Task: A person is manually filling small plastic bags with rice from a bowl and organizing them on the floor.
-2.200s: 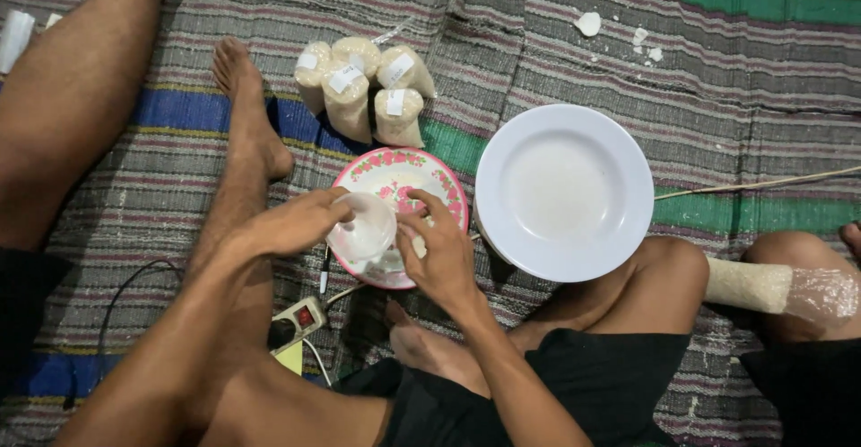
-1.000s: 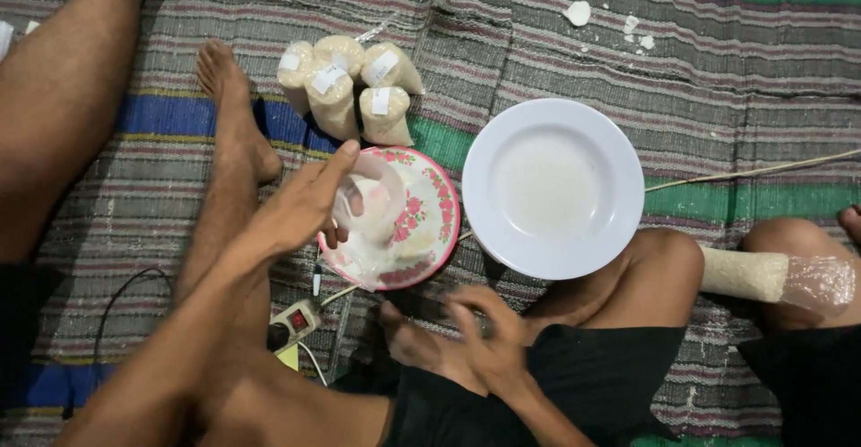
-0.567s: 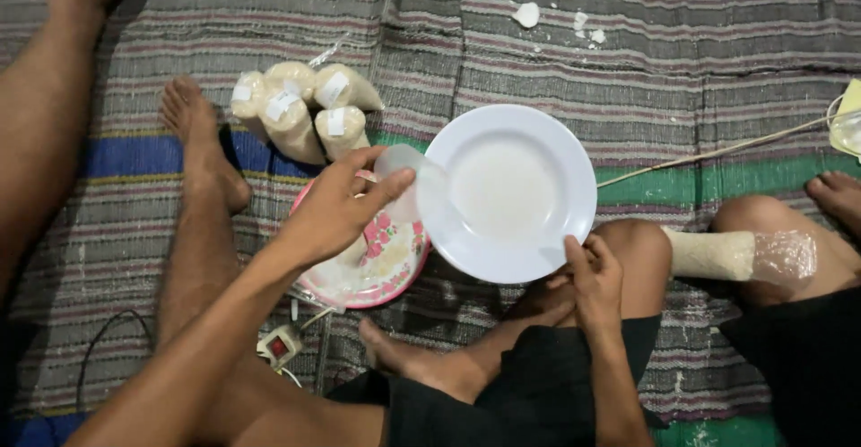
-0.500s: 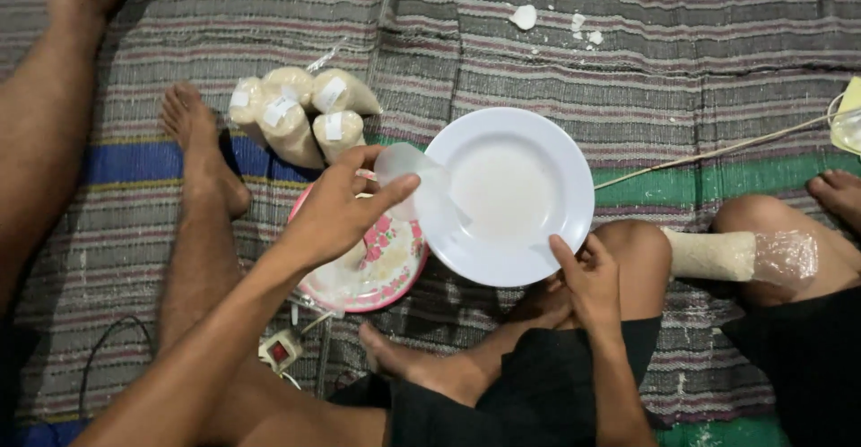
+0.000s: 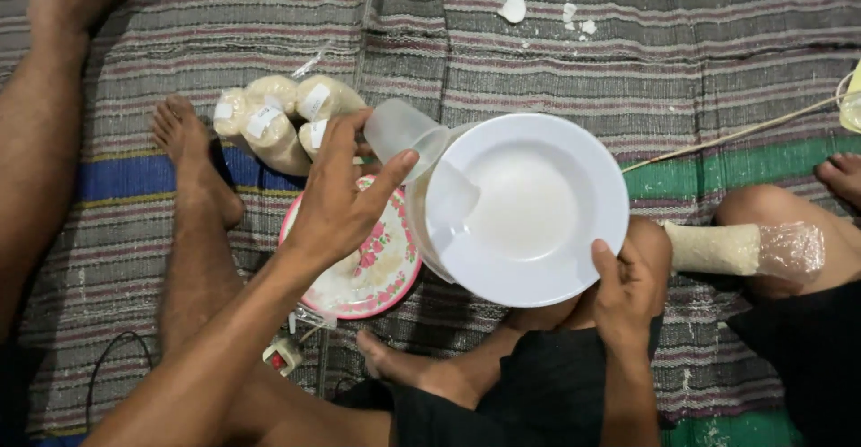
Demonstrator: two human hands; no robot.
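My left hand (image 5: 339, 198) holds a small clear plastic bag (image 5: 404, 133), its mouth against the left rim of a white plate (image 5: 529, 209). My right hand (image 5: 628, 290) grips that plate's lower right rim and tilts it toward the bag; the plate holds a white, milky substance. Below my left hand lies a pink floral plate (image 5: 377, 272) on the striped mat (image 5: 574, 61).
Several filled, labelled small bags (image 5: 282, 115) lie in a heap behind the floral plate. A plastic-wrapped pale roll (image 5: 740, 248) rests by another person's knee at the right. White crumbs (image 5: 513, 8) dot the mat. A small plug (image 5: 285, 353) with a cable lies near my leg.
My left hand lifted the clear bag off the floral plate and carried it to the white plate's rim. My right hand left the bag, took the white plate and tilted it.
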